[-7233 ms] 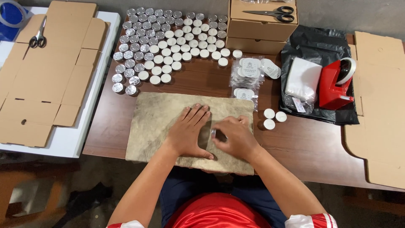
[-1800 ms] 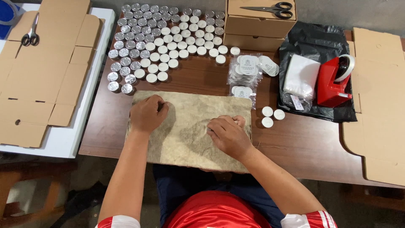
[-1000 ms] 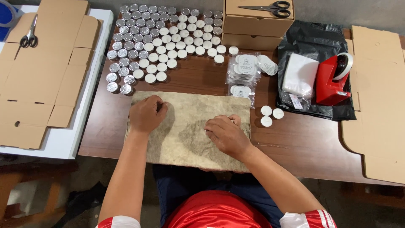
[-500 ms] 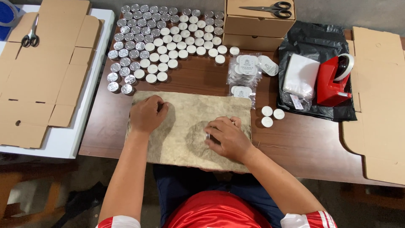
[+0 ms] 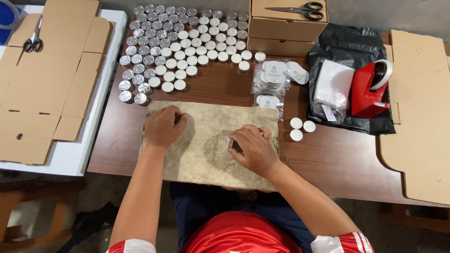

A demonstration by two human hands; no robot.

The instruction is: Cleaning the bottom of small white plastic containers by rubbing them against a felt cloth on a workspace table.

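Since half a second ago, little change is noted. The left hand [image 5: 162, 126] is kept loosely curled on the tan stone-like slab [image 5: 206, 159] at ten o'clock; the right hand [image 5: 253, 149] is closed on a small silver tin [image 5: 231, 143] at centre.

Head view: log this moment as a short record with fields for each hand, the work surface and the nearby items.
left hand: closed, pressing on the stone slab
right hand: holds a small metal-rimmed object against the slab
behind slab: rows of tealight candles
right side: three loose tealights, red tape dispenser on black bag
far edge: scissors on cardboard box
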